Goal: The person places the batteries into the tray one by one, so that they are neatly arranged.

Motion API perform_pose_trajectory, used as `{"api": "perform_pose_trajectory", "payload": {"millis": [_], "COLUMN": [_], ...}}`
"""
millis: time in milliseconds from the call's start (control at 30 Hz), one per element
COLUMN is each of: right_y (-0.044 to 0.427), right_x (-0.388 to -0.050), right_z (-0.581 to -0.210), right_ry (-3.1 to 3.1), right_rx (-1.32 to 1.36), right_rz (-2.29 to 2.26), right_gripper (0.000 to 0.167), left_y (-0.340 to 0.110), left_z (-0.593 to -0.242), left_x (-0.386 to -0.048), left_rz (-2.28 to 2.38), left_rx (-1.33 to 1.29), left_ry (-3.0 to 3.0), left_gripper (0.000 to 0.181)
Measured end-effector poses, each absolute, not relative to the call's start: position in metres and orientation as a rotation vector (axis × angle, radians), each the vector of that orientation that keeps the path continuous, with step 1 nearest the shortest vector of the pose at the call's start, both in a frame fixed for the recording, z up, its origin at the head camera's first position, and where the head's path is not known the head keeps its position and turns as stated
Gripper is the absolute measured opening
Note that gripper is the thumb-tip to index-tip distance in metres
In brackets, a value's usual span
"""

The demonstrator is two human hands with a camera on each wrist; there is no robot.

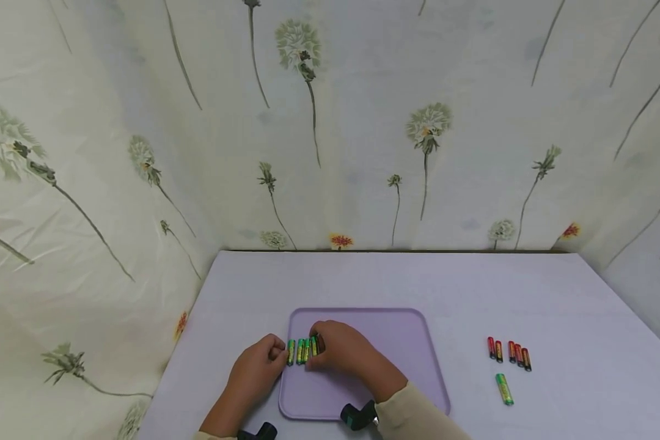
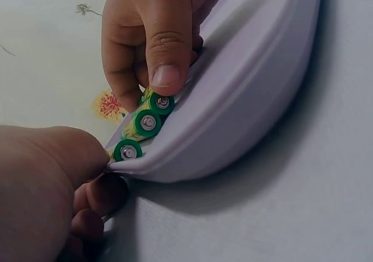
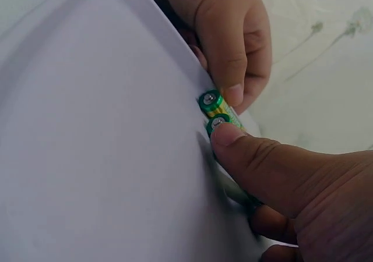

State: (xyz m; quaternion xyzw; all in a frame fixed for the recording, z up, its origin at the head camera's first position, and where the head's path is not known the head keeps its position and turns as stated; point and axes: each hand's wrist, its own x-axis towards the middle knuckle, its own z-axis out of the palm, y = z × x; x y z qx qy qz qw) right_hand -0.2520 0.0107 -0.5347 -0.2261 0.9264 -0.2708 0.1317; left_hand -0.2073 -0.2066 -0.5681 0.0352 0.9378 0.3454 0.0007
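A lilac tray (image 1: 385,366) lies on the table, with several green-and-gold batteries (image 1: 300,352) standing side by side in a row near its left edge. My left hand (image 1: 255,370) pinches the tray's left rim, its thumb close beside the leftmost battery (image 2: 128,151). At the right end of the row my right hand (image 1: 345,353) grips a green battery (image 3: 218,122), the thumb on its near end. The right fingers partly cover that end of the row.
To the right of the tray lie several red batteries (image 1: 519,355) in two small groups. One loose green battery (image 1: 504,389) rests just in front of them. A flowered cloth (image 1: 363,122) hangs behind the table's far edge.
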Motion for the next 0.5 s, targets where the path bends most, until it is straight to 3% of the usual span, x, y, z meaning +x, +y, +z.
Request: {"api": "perform_pose_trajectory", "payload": {"millis": [500], "right_y": [0.0039], "right_x": [-0.252], "right_z": [-0.5414], "right_ry": [2.75], "right_rx": [-0.709], "right_rz": [-0.66], "right_gripper": [0.057], "left_y": [-0.2066], "left_z": [-0.5704], "left_x": [-0.2092], "left_rz": [1.096], "left_rx": [0.089], "left_ry": [2.957], "left_gripper": [0.005]}}
